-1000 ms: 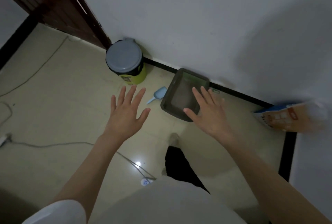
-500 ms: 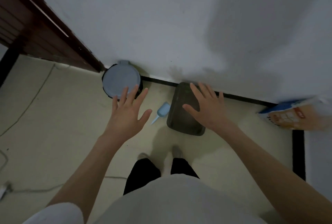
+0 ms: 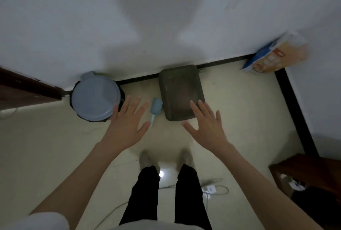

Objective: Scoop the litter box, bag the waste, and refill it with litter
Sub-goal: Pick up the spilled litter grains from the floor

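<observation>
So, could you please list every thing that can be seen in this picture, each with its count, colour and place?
litter box: one, dark grey, on the floor against the wall, straight ahead of the feet
scoop: one, light blue, on the floor between the bin and the litter box
bin: one, grey-blue lid shut, dark body, by the wall left of the scoop
litter bag: one, orange, white and blue, leaning in the right corner
cables: white, on the floor near the feet
wooden furniture: one, brown, lower right
door: brown, left edge
left hand: one, fingers spread, holding nothing, over the floor near the bin
right hand: one, fingers spread, holding nothing, at the litter box's near edge
legs: two, black trousers, bottom centre
</observation>
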Action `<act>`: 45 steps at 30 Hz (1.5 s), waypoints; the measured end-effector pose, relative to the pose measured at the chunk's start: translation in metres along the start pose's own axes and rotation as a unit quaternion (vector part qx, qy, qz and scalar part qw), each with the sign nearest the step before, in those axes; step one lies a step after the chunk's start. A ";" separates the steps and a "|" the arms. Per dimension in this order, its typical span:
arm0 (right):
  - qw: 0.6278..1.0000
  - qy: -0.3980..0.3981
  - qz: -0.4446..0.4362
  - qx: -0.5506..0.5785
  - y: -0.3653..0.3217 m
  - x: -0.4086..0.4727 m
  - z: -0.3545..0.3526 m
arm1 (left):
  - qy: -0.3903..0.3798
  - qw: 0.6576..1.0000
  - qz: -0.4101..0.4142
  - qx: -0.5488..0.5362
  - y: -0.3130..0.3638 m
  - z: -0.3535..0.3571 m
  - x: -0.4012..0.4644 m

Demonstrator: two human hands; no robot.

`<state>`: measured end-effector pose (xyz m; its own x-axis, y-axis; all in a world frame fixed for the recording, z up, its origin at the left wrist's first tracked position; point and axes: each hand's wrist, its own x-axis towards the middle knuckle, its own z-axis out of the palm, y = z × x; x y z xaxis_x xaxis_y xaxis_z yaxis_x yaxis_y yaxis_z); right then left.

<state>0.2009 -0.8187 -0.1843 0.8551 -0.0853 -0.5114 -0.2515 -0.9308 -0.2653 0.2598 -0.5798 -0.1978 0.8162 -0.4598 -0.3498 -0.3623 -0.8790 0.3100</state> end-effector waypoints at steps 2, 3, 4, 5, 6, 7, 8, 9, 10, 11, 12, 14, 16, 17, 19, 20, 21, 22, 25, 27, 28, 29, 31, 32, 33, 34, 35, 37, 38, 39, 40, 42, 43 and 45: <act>1.000 -0.006 0.020 0.008 0.009 0.004 0.016 | -0.027 1.000 0.006 -0.004 -0.002 0.019 0.008; 0.999 -0.009 0.031 0.013 0.015 0.007 0.022 | -0.032 0.999 0.009 -0.005 0.000 0.028 0.011; 0.999 -0.011 0.041 0.014 0.023 0.010 0.028 | -0.033 0.999 0.015 -0.007 0.003 0.037 0.014; 0.999 -0.013 0.050 0.012 0.031 0.014 0.034 | -0.035 0.999 0.020 -0.009 0.007 0.046 0.017; 0.998 -0.015 0.056 0.008 0.040 0.017 0.039 | -0.039 0.999 0.024 -0.012 0.012 0.054 0.019; 0.998 -0.019 0.061 0.005 0.050 0.020 0.044 | -0.048 0.998 0.026 -0.013 0.017 0.063 0.020; 0.998 -0.021 0.066 0.003 0.061 0.023 0.049 | -0.056 0.998 0.027 -0.010 0.023 0.072 0.021; 0.997 -0.022 0.070 0.001 0.073 0.026 0.054 | -0.060 0.998 0.027 -0.007 0.029 0.082 0.024; 0.997 -0.023 0.072 0.000 0.085 0.029 0.060 | -0.064 0.998 0.028 -0.005 0.035 0.092 0.026; 0.997 -0.026 0.072 -0.003 0.098 0.031 0.066 | -0.070 0.997 0.028 -0.001 0.041 0.103 0.029; 0.997 -0.031 0.069 -0.006 0.113 0.033 0.073 | -0.077 0.997 0.028 0.003 0.049 0.116 0.033; 0.998 -0.036 0.053 -0.008 0.145 0.039 0.091 | -0.080 0.996 0.026 0.019 0.066 0.145 0.044; 0.999 -0.040 0.027 -0.013 0.181 0.048 0.111 | -0.076 0.996 0.027 0.034 0.087 0.181 0.059; 0.999 -0.042 0.015 -0.020 0.200 0.054 0.121 | -0.076 0.996 0.023 0.037 0.099 0.201 0.069; 0.998 -0.052 -0.001 -0.036 0.237 0.065 0.144 | -0.089 0.995 0.017 0.030 0.123 0.244 0.085; 0.997 -0.055 -0.008 -0.044 0.254 0.072 0.157 | -0.092 0.995 0.015 0.024 0.133 0.266 0.093; 0.997 -0.058 -0.015 -0.053 0.269 0.078 0.171 | -0.094 0.995 0.013 0.021 0.143 0.288 0.099; 0.996 -0.062 -0.021 -0.058 0.282 0.085 0.185 | -0.098 0.995 0.014 0.022 0.150 0.310 0.105; 0.994 -0.078 -0.037 -0.062 0.315 0.115 0.240 | -0.109 0.994 0.002 0.026 0.151 0.379 0.131; 0.992 -0.086 -0.053 -0.071 0.334 0.143 0.286 | -0.111 0.993 -0.021 0.020 0.134 0.426 0.155; 0.991 -0.089 -0.061 -0.075 0.343 0.158 0.309 | -0.112 0.993 -0.031 0.018 0.123 0.449 0.168; 0.990 -0.092 -0.069 -0.079 0.352 0.173 0.332 | -0.114 0.993 -0.040 0.016 0.112 0.472 0.179; 0.988 -0.094 -0.092 -0.083 0.367 0.202 0.375 | -0.116 0.992 -0.053 0.009 0.088 0.519 0.199; 0.987 -0.095 -0.105 -0.082 0.372 0.215 0.395 | -0.120 0.991 -0.060 0.002 0.077 0.541 0.205; 0.985 -0.097 -0.117 -0.080 0.375 0.226 0.415 | -0.124 0.990 -0.069 -0.009 0.066 0.562 0.209; 0.983 -0.098 -0.130 -0.080 0.377 0.238 0.434 | -0.123 0.989 -0.078 -0.023 0.055 0.582 0.211; 0.981 -0.100 -0.144 -0.080 0.377 0.248 0.452 | -0.119 0.989 -0.084 -0.038 0.045 0.600 0.212; 0.977 -0.112 -0.166 -0.073 0.374 0.264 0.485 | -0.107 0.988 -0.089 -0.062 0.028 0.632 0.211; 0.975 -0.121 -0.175 -0.069 0.372 0.269 0.500 | -0.101 0.988 -0.094 -0.072 0.022 0.647 0.209; 0.972 -0.127 -0.185 -0.067 0.370 0.274 0.514 | -0.091 0.987 -0.100 -0.082 0.017 0.659 0.206; 0.970 -0.130 -0.196 -0.065 0.367 0.276 0.527 | -0.079 0.987 -0.108 -0.094 0.013 0.670 0.203; 0.966 -0.133 -0.214 -0.056 0.363 0.277 0.546 | -0.068 0.985 -0.114 -0.113 0.010 0.688 0.196; 0.964 -0.138 -0.220 -0.051 0.361 0.275 0.553 | -0.070 0.984 -0.114 -0.120 0.009 0.695 0.192; 0.964 -0.142 -0.222 -0.045 0.356 0.273 0.563 | -0.071 0.983 -0.111 -0.129 0.009 0.703 0.186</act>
<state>0.0892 -0.9731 -0.8784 0.7079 0.4177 -0.5695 0.1619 -0.8809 -0.4447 0.0921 -0.7625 -0.8815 0.7843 -0.2891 -0.5489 -0.0404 -0.9067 0.4198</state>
